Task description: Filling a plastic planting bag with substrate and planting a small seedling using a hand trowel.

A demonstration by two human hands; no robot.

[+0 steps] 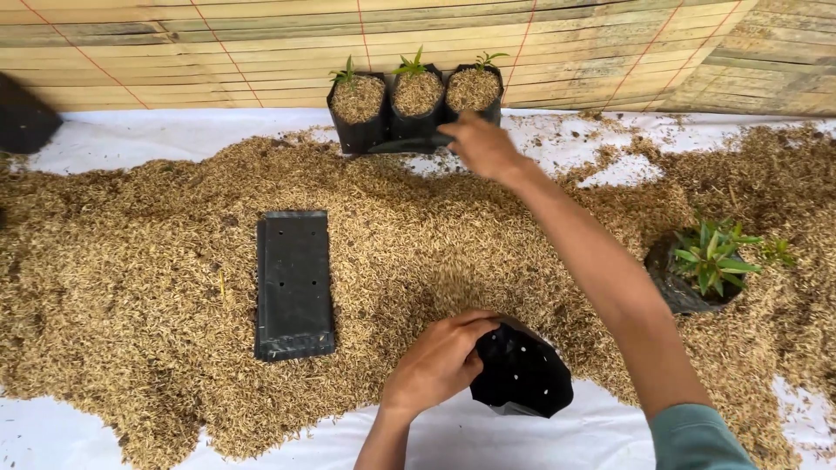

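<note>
Near centre, your left hand (pixel 435 361) pinches rim of empty black bag (pixel 522 372), holding mouth open; far, your right hand (pixel 483 146), fingers curled, touches rightmost filled seedling bag (pixel 475 97), steadying row

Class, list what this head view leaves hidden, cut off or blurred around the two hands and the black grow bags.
- Right hand: motion-blurred; fingertips not clear.
- Open grow bag: inside is dark; left hand covers its rim.
- Dark object: cut off by left edge.
- Seedling bag: half-buried in husk.
</note>
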